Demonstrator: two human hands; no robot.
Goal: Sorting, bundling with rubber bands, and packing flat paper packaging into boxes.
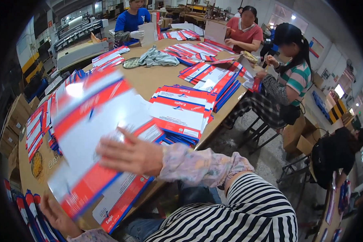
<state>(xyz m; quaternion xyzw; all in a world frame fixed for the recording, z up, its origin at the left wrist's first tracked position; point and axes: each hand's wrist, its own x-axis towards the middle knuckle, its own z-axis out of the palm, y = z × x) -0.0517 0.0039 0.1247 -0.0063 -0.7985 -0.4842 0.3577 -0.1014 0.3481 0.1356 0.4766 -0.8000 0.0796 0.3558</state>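
A large flat printed carton sheet [94, 121], white with red and blue bands, is lifted and tilted over the brown table [149, 80], blurred by motion. My right hand [127, 155] lies spread flat on its lower right part. My left hand [56, 215] grips its lower left edge from beneath. Another flat sheet [123, 199] lies under it at the table's near edge. A stack of the same sheets [181, 111] sits just beyond my right hand.
More sheet stacks [213, 76] cover the table's right and far side, others [36, 129] line the left edge. A grey cloth [157, 58] lies far off. Three other people [288, 80] work around the table, one seated on a stool at right. Cardboard boxes [302, 135] stand on the floor.
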